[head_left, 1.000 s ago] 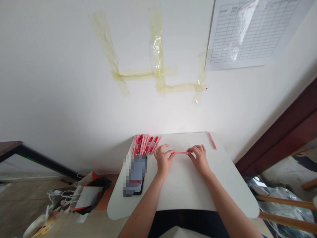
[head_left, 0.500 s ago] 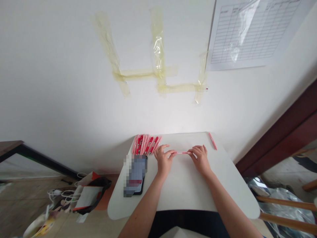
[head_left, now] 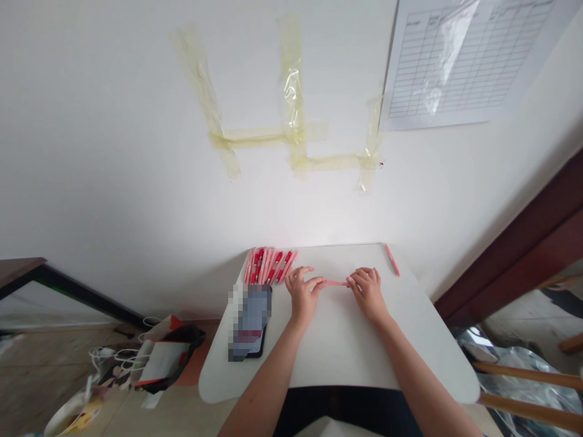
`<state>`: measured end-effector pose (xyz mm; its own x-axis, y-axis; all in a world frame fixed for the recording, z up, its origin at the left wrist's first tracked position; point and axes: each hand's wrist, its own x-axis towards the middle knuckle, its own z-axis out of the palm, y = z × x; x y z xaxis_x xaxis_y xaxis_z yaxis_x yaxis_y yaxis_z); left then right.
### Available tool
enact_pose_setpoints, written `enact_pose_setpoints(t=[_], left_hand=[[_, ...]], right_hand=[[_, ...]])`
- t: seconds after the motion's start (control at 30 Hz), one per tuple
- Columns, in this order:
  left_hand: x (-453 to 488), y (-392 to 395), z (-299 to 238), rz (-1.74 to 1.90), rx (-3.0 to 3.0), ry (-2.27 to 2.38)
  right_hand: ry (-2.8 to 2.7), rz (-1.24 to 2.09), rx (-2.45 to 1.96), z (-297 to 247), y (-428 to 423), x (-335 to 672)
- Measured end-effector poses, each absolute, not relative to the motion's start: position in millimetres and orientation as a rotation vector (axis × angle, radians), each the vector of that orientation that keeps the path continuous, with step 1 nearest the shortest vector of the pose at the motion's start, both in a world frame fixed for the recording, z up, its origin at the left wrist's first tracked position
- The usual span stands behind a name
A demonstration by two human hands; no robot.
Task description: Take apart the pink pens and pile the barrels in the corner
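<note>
Both hands point(head_left: 304, 297) point(head_left: 367, 295) keep fingers point(head_left: 314, 282) pinched on the pink pen point(head_left: 336, 283), white marking now hidden.

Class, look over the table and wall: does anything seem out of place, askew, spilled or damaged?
One pink pen lies alone at the far right of the table, apart from the pens grouped far left. On the wall, tape strips look yellowed and wrinkled. No spill shows.
</note>
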<state>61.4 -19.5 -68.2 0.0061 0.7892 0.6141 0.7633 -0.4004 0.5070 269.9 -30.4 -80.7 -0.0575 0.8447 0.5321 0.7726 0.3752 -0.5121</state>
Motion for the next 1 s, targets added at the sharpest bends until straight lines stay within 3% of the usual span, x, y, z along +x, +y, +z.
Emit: enact_pose_setpoints(t=[1.0], left_hand=[[62.5, -17.1, -77.3, 1.283, 2.204, 1.779]], right_hand=[[-1.726, 0.176, -1.385, -84.4, -26.7, 276.0]])
